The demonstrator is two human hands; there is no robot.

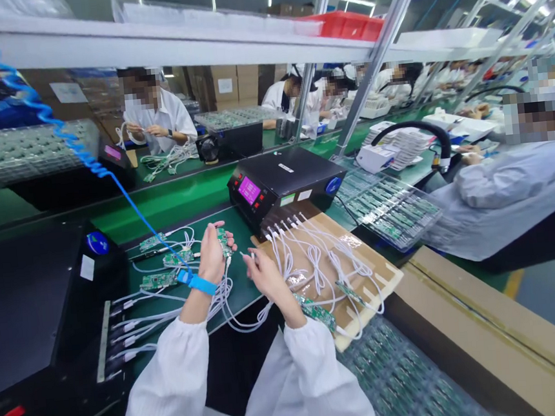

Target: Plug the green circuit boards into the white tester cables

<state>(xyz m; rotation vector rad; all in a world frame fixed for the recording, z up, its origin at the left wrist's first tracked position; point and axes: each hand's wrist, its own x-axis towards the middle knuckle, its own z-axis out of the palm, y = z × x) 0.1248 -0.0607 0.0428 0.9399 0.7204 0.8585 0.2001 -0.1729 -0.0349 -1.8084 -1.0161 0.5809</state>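
My left hand (212, 256) is closed around a small green circuit board (223, 240), held above the bench. A blue wrist strap (200, 282) with a coiled cord is on that wrist. Just to its right, my right hand (265, 274) pinches a small white cable plug (243, 255), its tip pointing toward the board and apart from it. Fine detail of the plug is blurred. Beside my left hand, more circuit boards (159, 280) lie on the green bench mat with white cables (170, 319) among them.
A black tester (287, 178) with a purple screen stands ahead; its white cables (315, 256) spread over a cardboard sheet (385, 279). Another black tester (23, 301) fills the left. Trays of boards (388, 205) and a long carton (486, 319) lie right. A co-worker (513, 181) sits there.
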